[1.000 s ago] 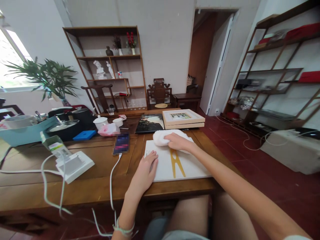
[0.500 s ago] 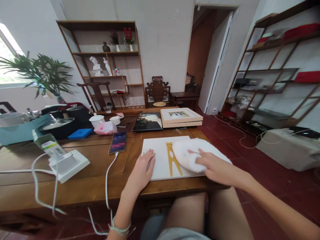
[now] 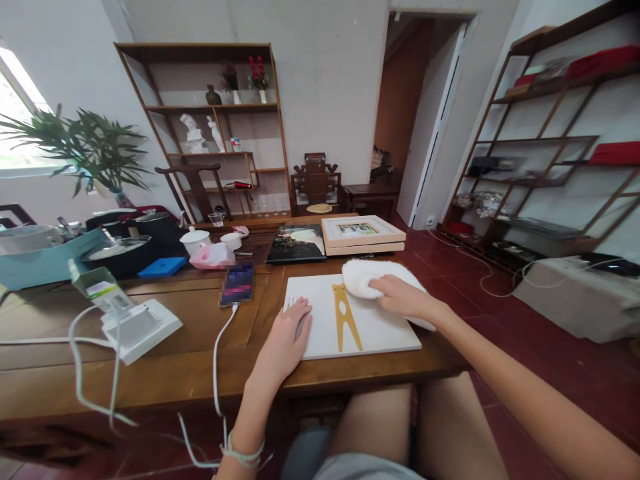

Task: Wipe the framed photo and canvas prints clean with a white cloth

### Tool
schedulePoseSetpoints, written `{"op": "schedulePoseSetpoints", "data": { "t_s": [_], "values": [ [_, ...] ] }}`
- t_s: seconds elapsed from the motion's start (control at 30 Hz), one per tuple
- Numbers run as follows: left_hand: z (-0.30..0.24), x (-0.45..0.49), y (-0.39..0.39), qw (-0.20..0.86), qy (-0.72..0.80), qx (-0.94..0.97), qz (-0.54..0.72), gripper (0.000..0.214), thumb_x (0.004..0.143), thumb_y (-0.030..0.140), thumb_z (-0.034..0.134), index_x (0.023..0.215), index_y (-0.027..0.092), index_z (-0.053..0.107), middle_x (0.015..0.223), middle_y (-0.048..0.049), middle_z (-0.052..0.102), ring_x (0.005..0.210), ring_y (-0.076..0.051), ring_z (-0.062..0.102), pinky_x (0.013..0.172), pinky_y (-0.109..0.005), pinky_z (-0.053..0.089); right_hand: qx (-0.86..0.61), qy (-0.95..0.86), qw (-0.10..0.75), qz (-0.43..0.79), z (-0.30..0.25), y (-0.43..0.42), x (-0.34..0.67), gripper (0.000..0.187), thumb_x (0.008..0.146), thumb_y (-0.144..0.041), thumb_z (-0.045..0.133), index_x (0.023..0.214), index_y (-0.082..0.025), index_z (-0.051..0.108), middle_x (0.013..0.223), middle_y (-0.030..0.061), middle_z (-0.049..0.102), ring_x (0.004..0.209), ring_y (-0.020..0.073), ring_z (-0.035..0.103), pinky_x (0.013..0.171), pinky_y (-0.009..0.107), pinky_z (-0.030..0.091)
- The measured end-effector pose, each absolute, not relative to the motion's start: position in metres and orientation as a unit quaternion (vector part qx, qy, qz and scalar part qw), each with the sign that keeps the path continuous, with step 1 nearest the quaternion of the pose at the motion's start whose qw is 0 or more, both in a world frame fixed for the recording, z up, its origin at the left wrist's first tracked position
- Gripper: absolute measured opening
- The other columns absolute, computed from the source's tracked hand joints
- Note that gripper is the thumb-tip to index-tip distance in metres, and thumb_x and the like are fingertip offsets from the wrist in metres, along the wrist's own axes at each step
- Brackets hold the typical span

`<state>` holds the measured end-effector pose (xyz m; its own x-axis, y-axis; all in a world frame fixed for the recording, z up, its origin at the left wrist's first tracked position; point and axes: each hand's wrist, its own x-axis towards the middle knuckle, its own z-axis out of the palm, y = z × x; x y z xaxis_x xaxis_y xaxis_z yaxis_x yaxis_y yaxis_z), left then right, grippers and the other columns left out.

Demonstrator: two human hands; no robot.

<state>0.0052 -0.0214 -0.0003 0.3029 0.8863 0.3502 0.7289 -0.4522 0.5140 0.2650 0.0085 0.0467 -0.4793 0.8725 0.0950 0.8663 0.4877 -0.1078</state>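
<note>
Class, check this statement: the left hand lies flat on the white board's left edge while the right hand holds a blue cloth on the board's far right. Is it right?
One mistake: the head view shows a white cloth, not a blue one. The left hand does lie flat on the board's left edge, and the right hand holds the cloth.
</note>
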Motion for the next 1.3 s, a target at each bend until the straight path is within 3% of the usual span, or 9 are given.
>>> {"op": "schedulePoseSetpoints", "data": {
  "t_s": [0.23,0.4,0.5,0.6,0.7,0.97,1.07,1.2,1.3],
  "values": [
    [0.0,0.005,-0.021,0.131,0.503,0.798,0.305,0.033,0.088,0.027,0.037,0.11,0.014,0.058,0.125,-0.0123,0.055,0.123,-0.023,0.043,0.104,-0.046,0.031,-0.504,-0.859,0.082,-0.007,0.035,0.042,0.25,0.037,0.063,0.001,0.033,0.086,-0.013,0.058,0.094,0.0122,0.062,0.096,0.0268,0.053,0.087,0.039,0.033],
    [-0.001,0.005,-0.02,0.128,0.501,0.8,0.304,0.033,0.088,0.026,0.036,0.11,0.014,0.058,0.125,-0.0128,0.055,0.123,-0.023,0.043,0.104,-0.046,0.031,-0.478,-0.877,0.051,0.02,0.042,-0.028,0.253,0.038,0.06,0.0,0.038,0.089,-0.013,0.058,0.117,0.0175,0.055,0.119,0.0276,0.041,0.098,0.04,0.026],
    [-0.003,0.005,-0.019,0.123,0.499,0.801,0.307,0.033,0.088,0.027,0.036,0.109,0.013,0.058,0.125,-0.0134,0.055,0.123,-0.023,0.044,0.104,-0.045,0.031,-0.471,-0.878,0.026,0.086,0.055,-0.079,0.259,0.036,0.061,0.0,0.036,0.084,-0.016,0.058,0.121,0.014,0.053,0.122,0.0255,0.037,0.099,0.039,0.026],
    [-0.004,0.005,-0.019,0.119,0.498,0.801,0.31,0.033,0.088,0.027,0.036,0.108,0.014,0.059,0.124,-0.0133,0.056,0.123,-0.023,0.044,0.104,-0.045,0.032,-0.475,-0.867,0.01,0.152,0.069,-0.104,0.267,0.035,0.06,0.0,0.035,0.079,-0.019,0.059,0.101,0.0077,0.061,0.108,0.0218,0.049,0.092,0.033,0.034],
    [-0.003,0.006,-0.02,0.12,0.5,0.8,0.308,0.033,0.088,0.026,0.036,0.108,0.014,0.059,0.124,-0.0127,0.056,0.123,-0.023,0.044,0.104,-0.045,0.032,-0.49,-0.855,0.019,0.166,0.072,-0.094,0.274,0.034,0.058,-0.003,0.037,0.08,-0.018,0.059,0.085,0.0059,0.06,0.086,0.0199,0.055,0.078,0.029,0.041],
    [-0.002,0.005,-0.02,0.121,0.495,0.8,0.317,0.032,0.088,0.027,0.036,0.108,0.017,0.059,0.124,-0.0113,0.056,0.122,-0.022,0.044,0.103,-0.045,0.032,-0.528,-0.841,0.1,0.063,0.042,0.008,0.253,0.03,0.062,-0.004,0.036,0.079,-0.015,0.057,0.082,0.0103,0.062,0.084,0.0247,0.056,0.075,0.033,0.04],
    [-0.002,0.005,-0.02,0.122,0.496,0.798,0.318,0.031,0.088,0.026,0.037,0.107,0.017,0.059,0.123,-0.0114,0.057,0.122,-0.022,0.045,0.103,-0.044,0.032,-0.536,-0.835,0.115,0.051,0.036,0.037,0.237,0.036,0.063,-0.001,0.034,0.088,-0.013,0.057,0.095,0.0142,0.063,0.098,0.0288,0.053,0.084,0.041,0.036],
    [0.0,0.005,-0.021,0.126,0.499,0.799,0.311,0.032,0.088,0.026,0.036,0.109,0.016,0.058,0.124,-0.0118,0.056,0.122,-0.022,0.044,0.104,-0.045,0.032,-0.535,-0.834,0.13,0.045,0.03,0.048,0.22,0.042,0.066,0.002,0.032,0.099,-0.009,0.055,0.112,0.0192,0.058,0.124,0.0335,0.033,0.096,0.055,0.022],
    [-0.001,0.005,-0.021,0.123,0.497,0.8,0.314,0.031,0.088,0.026,0.037,0.108,0.017,0.059,0.124,-0.0114,0.056,0.122,-0.022,0.044,0.103,-0.044,0.033,-0.516,-0.846,0.126,0.055,0.026,0.029,0.214,0.044,0.066,0.003,0.032,0.101,-0.01,0.055,0.12,0.0172,0.055,0.129,0.0295,0.028,0.101,0.053,0.019]
  ]
}}
